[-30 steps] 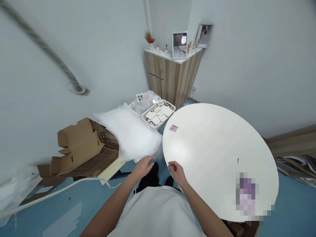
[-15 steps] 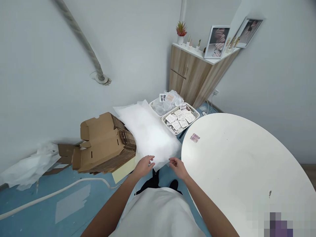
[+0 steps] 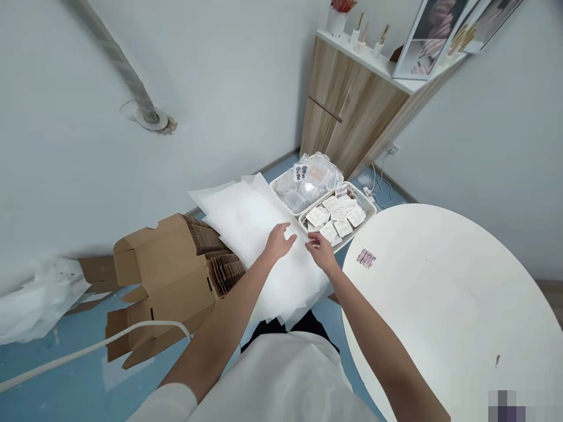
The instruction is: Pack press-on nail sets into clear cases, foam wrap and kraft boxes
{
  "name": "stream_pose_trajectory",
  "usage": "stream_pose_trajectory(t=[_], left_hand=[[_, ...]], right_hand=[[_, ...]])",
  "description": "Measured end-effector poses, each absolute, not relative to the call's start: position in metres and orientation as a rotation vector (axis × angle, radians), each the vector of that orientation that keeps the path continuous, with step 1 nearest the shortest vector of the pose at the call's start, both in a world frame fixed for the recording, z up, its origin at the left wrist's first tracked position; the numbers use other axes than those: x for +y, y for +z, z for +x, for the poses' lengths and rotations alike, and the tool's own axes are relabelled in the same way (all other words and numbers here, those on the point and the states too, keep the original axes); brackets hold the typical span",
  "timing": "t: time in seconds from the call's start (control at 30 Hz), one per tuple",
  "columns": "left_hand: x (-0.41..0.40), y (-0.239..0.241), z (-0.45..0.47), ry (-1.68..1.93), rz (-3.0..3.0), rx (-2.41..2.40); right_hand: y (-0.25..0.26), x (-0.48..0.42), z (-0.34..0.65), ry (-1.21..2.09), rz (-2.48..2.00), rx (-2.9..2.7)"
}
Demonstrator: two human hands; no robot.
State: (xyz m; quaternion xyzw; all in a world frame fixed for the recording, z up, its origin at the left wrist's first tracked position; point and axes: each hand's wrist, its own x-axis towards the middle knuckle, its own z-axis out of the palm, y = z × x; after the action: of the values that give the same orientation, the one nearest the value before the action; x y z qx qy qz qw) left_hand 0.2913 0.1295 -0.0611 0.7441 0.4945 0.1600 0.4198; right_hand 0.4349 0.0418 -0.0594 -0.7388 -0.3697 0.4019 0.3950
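A pile of thin white sheets (image 3: 237,214) lies in front of me, with loose, uneven edges. My left hand (image 3: 278,243) hovers over it, thumb and fingers apart, holding nothing. Close beside it, my right hand (image 3: 321,252) has loosely bent fingers and a gap to the thumb, with nothing visible in it. Just beyond the right fingertips stands a white basket (image 3: 372,206) of square white printed cards (image 3: 334,218). Behind that, a second white basket (image 3: 281,202) holds clear plastic packets (image 3: 319,176).
Flattened brown cardboard boxes (image 3: 171,258) are stacked at left, near a white hose (image 3: 109,340). At right, a round white table (image 3: 440,293) bears a small purple nail set (image 3: 366,258). A wooden cabinet (image 3: 352,94) stands in the corner, cables (image 3: 380,184) beside it.
Both my hands have moved forward, from the near edge of the white sheets to above them near the card basket. The view has shifted closer to the baskets.
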Motion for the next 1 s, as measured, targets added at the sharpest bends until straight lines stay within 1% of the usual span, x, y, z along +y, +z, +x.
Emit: stream_pose_trajectory(t=[0.1,0.23,0.37,0.6,0.87,1.0], left_hand=[[0.162,-0.063,0.312,0.461,1.815,1.287],[0.204,-0.069,0.326,0.453,1.749,1.33],[0.233,-0.083,0.338,0.41,1.706,1.441],[0.233,-0.094,0.357,0.243,1.914,1.635],[0.235,-0.088,0.363,0.051,1.893,1.729],[0.238,-0.085,0.364,0.051,1.843,1.724]], right_hand=[[-0.062,0.077,0.447,0.99,-1.833,-0.905],[-0.069,0.123,0.459,0.908,-1.816,-0.889],[-0.085,0.153,0.463,0.798,-1.807,-1.052],[-0.112,0.167,0.461,0.718,-1.835,-1.247],[-0.11,0.171,0.455,0.685,-1.854,-1.176],[-0.109,0.172,0.452,0.714,-1.809,-1.069]])
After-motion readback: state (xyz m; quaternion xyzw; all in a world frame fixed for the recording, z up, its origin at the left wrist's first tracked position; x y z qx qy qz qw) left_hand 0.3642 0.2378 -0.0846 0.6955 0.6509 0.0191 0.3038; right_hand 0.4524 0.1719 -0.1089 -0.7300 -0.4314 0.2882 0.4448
